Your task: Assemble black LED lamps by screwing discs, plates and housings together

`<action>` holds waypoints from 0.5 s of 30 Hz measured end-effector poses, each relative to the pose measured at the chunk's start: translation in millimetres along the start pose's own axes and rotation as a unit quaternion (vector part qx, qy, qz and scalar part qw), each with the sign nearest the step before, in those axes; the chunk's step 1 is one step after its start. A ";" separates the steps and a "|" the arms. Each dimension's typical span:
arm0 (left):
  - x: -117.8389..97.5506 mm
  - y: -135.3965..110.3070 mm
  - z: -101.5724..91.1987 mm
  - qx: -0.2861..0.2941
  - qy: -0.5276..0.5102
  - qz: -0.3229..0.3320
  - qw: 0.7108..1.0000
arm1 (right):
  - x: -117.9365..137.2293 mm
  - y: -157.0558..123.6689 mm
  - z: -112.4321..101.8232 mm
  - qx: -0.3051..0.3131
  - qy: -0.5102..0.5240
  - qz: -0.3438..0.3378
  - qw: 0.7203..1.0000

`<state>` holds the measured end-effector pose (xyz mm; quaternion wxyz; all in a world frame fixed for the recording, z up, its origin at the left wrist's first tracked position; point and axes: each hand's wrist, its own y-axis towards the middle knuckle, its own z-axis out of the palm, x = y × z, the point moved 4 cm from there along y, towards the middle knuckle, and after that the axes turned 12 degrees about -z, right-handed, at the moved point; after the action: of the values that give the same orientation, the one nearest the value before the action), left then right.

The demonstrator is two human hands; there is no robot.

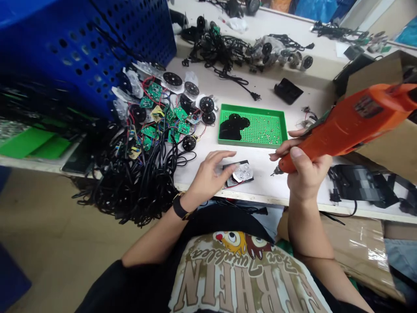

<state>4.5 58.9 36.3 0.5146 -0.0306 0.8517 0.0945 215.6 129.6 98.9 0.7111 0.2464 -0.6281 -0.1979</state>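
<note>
My right hand (pixel 308 171) is wrapped round an orange electric screwdriver (pixel 345 124), whose bit points down and left just above the table. My left hand (pixel 211 174) lies beside a small black housing (pixel 252 180) with a silver metal plate (pixel 243 172) on top. The left thumb reaches onto the housing's left part, and the fingers stretch out apart from it. A red wire runs along the housing's near edge. Behind both hands stands a shallow green tray (pixel 260 108) holding black flat parts (pixel 233 127) and many small screws.
A heap of green circuit boards (pixel 154 90), black discs and cables (pixel 140 174) spills over the table edge at left, by a blue perforated crate (pixel 78 48). More cables (pixel 221 50) lie at the back. Black housings (pixel 358 182) and a cardboard box (pixel 384 69) are at right.
</note>
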 end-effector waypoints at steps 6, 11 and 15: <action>0.5 -15.5 25.7 -0.003 0.060 0.056 0.997 | -1.6 -12.7 5.9 -0.008 0.021 0.000 1.000; 7.6 -16.4 27.8 0.001 0.018 0.058 0.998 | 3.7 -14.4 5.7 -0.034 0.024 0.004 0.999; 8.7 -18.0 26.5 0.001 -0.001 0.061 0.998 | 4.3 -13.0 5.1 -0.051 0.046 -0.004 0.998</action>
<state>26.2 46.8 14.2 0.5086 0.0221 0.8515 0.1255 211.4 116.1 95.0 0.7502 0.2214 -0.5824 -0.2212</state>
